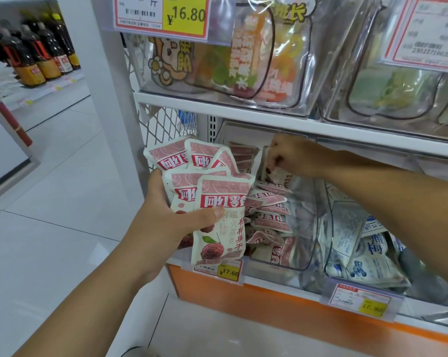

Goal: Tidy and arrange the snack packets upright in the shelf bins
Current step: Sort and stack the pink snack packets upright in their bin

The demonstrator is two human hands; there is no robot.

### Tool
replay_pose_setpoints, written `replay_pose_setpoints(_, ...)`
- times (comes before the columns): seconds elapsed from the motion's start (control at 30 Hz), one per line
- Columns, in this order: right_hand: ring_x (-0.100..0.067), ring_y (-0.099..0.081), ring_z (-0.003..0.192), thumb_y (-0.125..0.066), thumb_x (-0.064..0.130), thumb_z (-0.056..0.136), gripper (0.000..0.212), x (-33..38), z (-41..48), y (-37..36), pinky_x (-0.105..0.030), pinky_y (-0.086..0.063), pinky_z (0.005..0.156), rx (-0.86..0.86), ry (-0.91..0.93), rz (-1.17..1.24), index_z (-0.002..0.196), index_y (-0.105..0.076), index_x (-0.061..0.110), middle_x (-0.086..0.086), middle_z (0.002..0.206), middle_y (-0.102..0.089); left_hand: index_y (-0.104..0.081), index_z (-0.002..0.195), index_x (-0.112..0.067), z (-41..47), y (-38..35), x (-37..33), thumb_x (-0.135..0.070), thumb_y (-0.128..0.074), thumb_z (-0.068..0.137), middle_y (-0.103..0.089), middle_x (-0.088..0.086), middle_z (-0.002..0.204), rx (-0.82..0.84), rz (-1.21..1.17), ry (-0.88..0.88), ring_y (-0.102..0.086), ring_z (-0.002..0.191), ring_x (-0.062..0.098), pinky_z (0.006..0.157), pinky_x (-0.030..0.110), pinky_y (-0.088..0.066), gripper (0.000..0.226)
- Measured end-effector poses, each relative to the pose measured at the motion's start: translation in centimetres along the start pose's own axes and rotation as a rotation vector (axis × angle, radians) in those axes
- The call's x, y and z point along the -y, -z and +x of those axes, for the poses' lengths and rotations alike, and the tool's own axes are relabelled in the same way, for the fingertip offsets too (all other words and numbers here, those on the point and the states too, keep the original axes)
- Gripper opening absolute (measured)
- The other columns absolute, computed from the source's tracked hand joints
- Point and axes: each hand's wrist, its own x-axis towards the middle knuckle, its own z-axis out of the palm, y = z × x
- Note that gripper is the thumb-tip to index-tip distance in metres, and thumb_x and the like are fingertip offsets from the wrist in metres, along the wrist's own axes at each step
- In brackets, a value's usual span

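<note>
My left hand (166, 217) grips a fanned stack of several pink-and-white snack packets (217, 215) with a red berry picture, held in front of the clear shelf bin (305, 256). Inside that bin lie more of the same packets (269, 210), piled flat and slanted. My right hand (289, 155) reaches into the back of the bin under the upper shelf and pinches the top edge of one packet (277, 176) that stands nearly upright there.
To the right is a second clear bin with blue-and-white packets (364, 256). Yellow price tags (229, 272) hang on the orange shelf front. Upper bins hold larger bags (256, 60). A white upright and wire mesh (161, 124) border the left; bottles (37, 57) stand on a far shelf.
</note>
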Motion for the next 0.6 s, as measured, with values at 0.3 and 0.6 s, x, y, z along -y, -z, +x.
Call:
replay_pose_setpoints(0.3,-0.028,-0.028,0.128,-0.07,0.063,0.07,0.05,3.1,-0.1,-0.7,-0.043,-0.031,0.1,0.285,-0.097,-0.553,0.104,-0.069,0.026,-0.006,0.143,-0.032,-0.047,0.113,-0.041,-0.1,-0.1,-0.2,-0.026,-0.081,0.046,-0.074,-0.013,0.094,0.002,-0.01,0.0,-0.073,0.078,0.009,0.058,0.026,-0.056,0.077)
replay_pose_setpoints(0.6,-0.01,-0.052,0.063,-0.06,0.019,0.089,0.018,2.0,0.6,3.1,-0.012,-0.038,0.053,0.458,-0.211,-0.181,0.095,-0.074,0.009,-0.004,0.083,-0.065,-0.046,0.116,-0.041,0.1,0.2,0.0,-0.032,-0.083,0.042,-0.074,-0.013,0.098,0.004,-0.005,-0.001,-0.073,0.083,0.011,0.062,0.027,-0.056,0.084)
